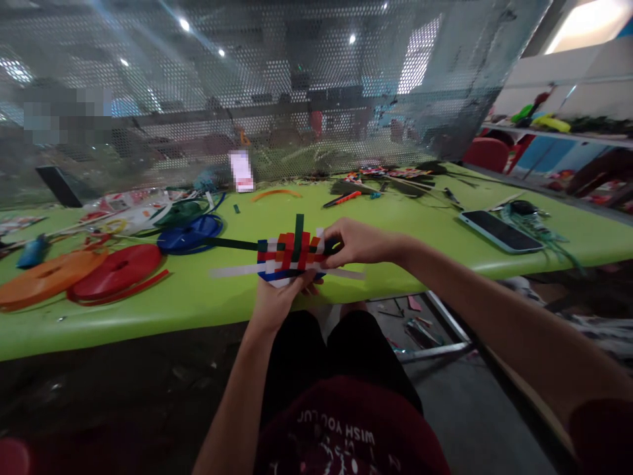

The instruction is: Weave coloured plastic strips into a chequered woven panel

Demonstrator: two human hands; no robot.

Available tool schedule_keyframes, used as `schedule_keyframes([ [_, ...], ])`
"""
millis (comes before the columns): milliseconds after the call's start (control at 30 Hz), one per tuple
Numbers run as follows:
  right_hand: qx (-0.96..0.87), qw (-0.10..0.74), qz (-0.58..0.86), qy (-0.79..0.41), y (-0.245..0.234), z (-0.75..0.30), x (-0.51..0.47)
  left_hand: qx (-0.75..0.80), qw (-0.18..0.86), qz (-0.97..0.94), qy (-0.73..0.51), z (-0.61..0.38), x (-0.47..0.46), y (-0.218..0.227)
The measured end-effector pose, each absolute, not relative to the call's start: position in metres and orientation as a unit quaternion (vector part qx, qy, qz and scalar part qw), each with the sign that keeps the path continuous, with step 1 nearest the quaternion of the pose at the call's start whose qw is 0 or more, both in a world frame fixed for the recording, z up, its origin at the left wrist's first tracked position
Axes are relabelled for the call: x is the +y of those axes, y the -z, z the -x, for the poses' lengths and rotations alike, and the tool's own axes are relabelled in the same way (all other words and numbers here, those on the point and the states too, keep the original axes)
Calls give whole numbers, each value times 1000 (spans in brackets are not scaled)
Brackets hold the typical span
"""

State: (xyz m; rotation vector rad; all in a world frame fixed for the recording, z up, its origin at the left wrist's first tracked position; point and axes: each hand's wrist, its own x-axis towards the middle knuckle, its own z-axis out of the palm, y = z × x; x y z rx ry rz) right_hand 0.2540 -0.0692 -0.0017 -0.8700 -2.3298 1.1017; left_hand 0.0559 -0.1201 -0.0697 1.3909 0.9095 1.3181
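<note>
A small woven piece of flat strips [288, 254] in red, white, blue, orange and dark green is held up over the front edge of the table. My left hand [280, 300] grips its lower edge from below, thumb on the front. At its right side my right hand [345, 243] is closed with fingertips pinching a dark strip end. A long dark green strip [232, 244] juts out to the left, and a green end [299, 227] stands up at the top. Pale white strip ends [235, 271] stick out on both sides. Fingers behind the weave are partly hidden.
Rolls of orange strip [49, 280], red strip [119, 270] and blue strip [190, 234] lie left on the green table [198, 310]. An orange cutter [342, 199] lies behind the weave. A phone [500, 231] rests at right. A perforated metal screen [297, 99] closes the back.
</note>
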Motion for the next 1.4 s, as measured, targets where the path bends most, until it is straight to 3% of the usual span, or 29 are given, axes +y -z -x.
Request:
schedule_keyframes([
  [700, -783, 239, 305, -486, 1, -260, -64, 388, 503, -521, -570, -57, -117, 72],
  [867, -808, 393, 334, -285, -26, -262, -63, 396, 499, -530, -559, -57, -114, 74],
  [967, -863, 352, 326, -160, -38, -243, -76, 397, 488, -540, -559, -58, -114, 72],
  [1133, -876, 278, 349, 182, -22, -202, -105, 397, 441, -546, -591, -63, -113, 72],
  [1400, -831, 275, 357, 325, 5, -187, -109, 400, 360, -567, -624, -65, -111, 76],
])
